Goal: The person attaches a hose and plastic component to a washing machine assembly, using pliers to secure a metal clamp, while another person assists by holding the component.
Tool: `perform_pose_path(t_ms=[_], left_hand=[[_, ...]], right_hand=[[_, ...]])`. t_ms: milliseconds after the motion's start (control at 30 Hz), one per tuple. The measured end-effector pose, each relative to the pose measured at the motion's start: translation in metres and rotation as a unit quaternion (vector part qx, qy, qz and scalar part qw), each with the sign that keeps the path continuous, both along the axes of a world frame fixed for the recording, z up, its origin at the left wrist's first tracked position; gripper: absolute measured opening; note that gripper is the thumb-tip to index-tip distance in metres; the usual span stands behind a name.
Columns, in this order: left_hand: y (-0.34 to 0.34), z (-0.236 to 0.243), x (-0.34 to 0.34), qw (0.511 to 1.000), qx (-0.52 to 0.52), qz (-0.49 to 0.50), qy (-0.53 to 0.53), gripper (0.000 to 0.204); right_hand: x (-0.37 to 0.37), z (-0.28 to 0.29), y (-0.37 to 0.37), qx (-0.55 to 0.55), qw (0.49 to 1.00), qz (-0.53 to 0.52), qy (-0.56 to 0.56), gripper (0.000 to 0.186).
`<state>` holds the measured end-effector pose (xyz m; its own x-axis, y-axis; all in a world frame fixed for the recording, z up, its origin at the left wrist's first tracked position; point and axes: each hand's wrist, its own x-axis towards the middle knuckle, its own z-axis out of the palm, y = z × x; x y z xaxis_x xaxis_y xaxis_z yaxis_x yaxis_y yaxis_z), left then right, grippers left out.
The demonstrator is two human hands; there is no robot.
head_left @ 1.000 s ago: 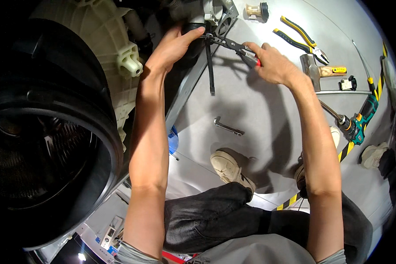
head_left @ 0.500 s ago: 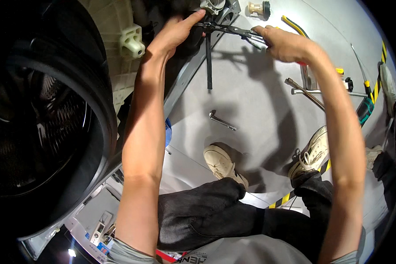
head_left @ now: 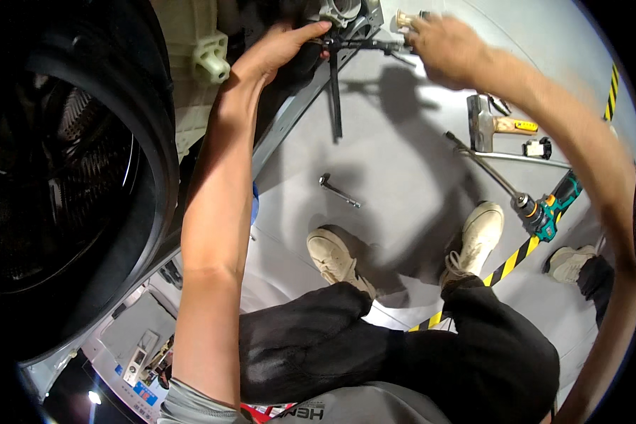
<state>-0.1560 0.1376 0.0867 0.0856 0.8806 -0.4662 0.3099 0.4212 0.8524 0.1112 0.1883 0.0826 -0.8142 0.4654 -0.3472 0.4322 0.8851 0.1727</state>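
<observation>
At the lower corner of an opened front-load washing machine (head_left: 279,138), my left hand (head_left: 279,53) is closed, thumb stretched along the top. A fingertip shows below, and whatever dark part lies between is mostly hidden. My right hand (head_left: 449,53), smeared by motion, is wrapped round the handle end of dark pliers (head_left: 374,46). The pliers' jaws reach left to a dark joint beside my left thumb. From that joint a thin black strip or tube (head_left: 336,106) hangs down. Just above sits a whitish round housing (head_left: 340,10) on the machine's metal edge.
On the floor lie a small ratchet wrench (head_left: 340,191), a hammer (head_left: 482,124), a teal power drill (head_left: 544,215) with a long bit, and a metal rod (head_left: 523,157). A pale cylindrical part (head_left: 404,19) stands beyond my right hand. Another person's shoe (head_left: 571,265) is at the right.
My right forearm has swung outward to the right, and the hand has turned over the pliers' handles. My left hand stays in place. The hammer and drill now show more fully.
</observation>
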Motion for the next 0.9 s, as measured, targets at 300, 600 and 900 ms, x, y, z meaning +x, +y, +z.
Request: perform_pose_path(t_ms=[300, 600, 900], left_hand=[[0.003, -0.007, 0.003, 0.999, 0.035, -0.019, 0.024, 0.040], [0.007, -0.002, 0.015, 0.994, -0.025, 0.009, 0.107, 0.034], [0.003, -0.002, 0.023, 0.988, 0.005, 0.015, 0.155, 0.034]], right_hand=[[0.006, -0.022, -0.054, -0.174, 0.955, -0.176, 0.162, 0.039], [-0.006, -0.044, -0.081, -0.265, 0.884, -0.316, 0.218, 0.035], [-0.001, -0.036, -0.102, -0.272, 0.858, -0.342, 0.270, 0.024]])
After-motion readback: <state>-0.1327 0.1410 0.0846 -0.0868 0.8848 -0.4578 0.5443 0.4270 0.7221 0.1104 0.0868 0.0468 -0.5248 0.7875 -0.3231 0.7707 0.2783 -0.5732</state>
